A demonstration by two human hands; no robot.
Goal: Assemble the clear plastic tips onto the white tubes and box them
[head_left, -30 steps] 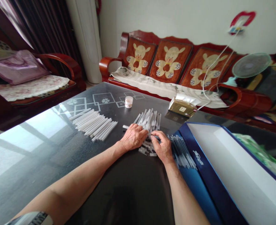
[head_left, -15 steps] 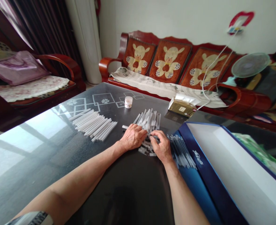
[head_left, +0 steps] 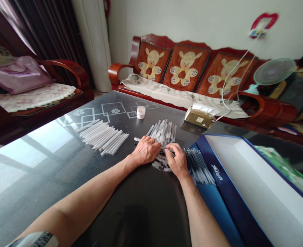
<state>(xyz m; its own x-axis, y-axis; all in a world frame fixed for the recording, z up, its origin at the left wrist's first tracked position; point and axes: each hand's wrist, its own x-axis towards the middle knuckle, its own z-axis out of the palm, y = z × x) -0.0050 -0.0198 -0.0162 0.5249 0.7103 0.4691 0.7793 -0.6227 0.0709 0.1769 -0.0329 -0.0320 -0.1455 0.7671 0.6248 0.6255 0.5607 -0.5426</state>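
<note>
left hand (head_left: 146, 150) and right hand (head_left: 175, 160) curl half shut over the middle of three tube piles (head_left: 164, 132), grip unclear

Head-worn view, facing forward and down, near left hand (head_left: 145, 150), right hand (head_left: 176, 160)

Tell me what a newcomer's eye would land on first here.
The left hand and right hand rest on a heap of clear plastic tubes mid-table. To their left, a row of white tubes lies on the dark glass table. An open blue-edged box fills the right, and a red wooden sofa stands behind.
</note>
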